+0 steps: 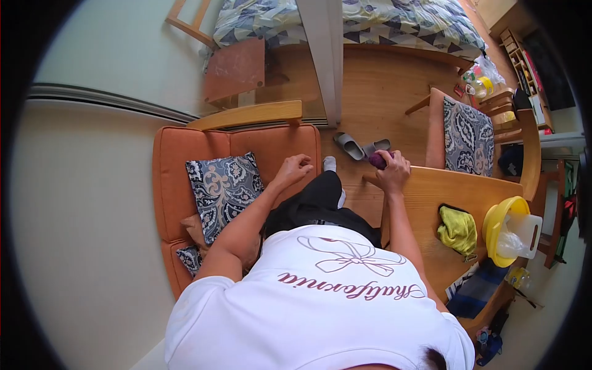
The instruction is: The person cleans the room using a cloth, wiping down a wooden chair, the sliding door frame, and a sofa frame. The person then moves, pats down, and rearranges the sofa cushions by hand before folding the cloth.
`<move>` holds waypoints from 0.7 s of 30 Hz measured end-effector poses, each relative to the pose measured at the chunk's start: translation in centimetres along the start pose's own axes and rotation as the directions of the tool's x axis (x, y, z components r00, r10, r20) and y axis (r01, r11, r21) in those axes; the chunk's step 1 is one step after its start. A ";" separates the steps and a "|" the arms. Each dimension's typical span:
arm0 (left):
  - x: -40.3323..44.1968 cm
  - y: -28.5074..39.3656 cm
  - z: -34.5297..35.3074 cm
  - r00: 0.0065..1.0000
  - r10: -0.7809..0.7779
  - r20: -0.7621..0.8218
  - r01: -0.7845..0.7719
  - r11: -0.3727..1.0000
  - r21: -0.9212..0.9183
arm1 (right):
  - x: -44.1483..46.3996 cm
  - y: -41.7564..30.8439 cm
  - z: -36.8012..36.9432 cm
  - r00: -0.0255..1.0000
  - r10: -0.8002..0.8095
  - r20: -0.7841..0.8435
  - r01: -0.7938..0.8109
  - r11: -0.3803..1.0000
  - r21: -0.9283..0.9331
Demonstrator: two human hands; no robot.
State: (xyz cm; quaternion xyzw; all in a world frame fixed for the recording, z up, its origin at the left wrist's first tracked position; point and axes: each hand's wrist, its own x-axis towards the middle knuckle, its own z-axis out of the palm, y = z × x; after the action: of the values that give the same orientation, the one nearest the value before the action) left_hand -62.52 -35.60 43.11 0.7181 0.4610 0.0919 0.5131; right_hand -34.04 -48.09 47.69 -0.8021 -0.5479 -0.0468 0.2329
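In my right hand (394, 174) is a dark purple, rounded thing (381, 160); the fingers wrap around it, and its exact kind is unclear. That hand is over the near-left corner of the wooden table (425, 191). My left hand (295, 170) hovers in front of the orange sofa (277, 145), with loosely bent fingers and nothing visible in them. A patterned cushion (225, 188) lies on the sofa beside my left forearm. Below, a white-socked foot (330, 163) shows near a pair of grey slippers (350, 147) on the floor.
A yellow-green cloth (457, 230) lies on the table. Farther right stands a yellow basin (493, 222) with a white board (524, 234) and a plastic bag. A chair with a patterned cushion (468, 135) is beyond the table. A glass sliding door (271, 68) is ahead; a bed (413, 24) is behind it.
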 end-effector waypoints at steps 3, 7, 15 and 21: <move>1.8 -3.8 -1.2 0.992 -0.114 -0.052 0.115 0.993 0.016 | 1.0 -0.1 -1.0 0.983 0.053 0.176 -0.052 0.999 -0.015; 4.6 -7.9 -2.1 0.977 -0.211 -0.002 0.211 0.977 0.034 | 3.2 0.3 -0.9 0.889 0.158 0.429 -0.193 0.980 0.038; 7.0 -13.1 -4.7 0.918 -0.395 -0.044 0.384 0.910 -0.152 | 4.8 -0.8 -0.3 0.757 0.214 0.617 -0.266 0.964 -0.008; 4.0 -17.1 -5.4 0.823 -0.558 -0.104 0.463 0.766 -0.445 | 7.0 1.8 1.7 0.733 0.185 0.654 -0.535 0.750 0.388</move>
State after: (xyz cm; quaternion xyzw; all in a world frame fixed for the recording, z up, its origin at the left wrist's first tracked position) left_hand -73.23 -28.21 30.16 0.4279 0.6673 0.1226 0.5971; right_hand -29.96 -41.94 47.92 -0.7683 -0.4058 0.4075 0.2810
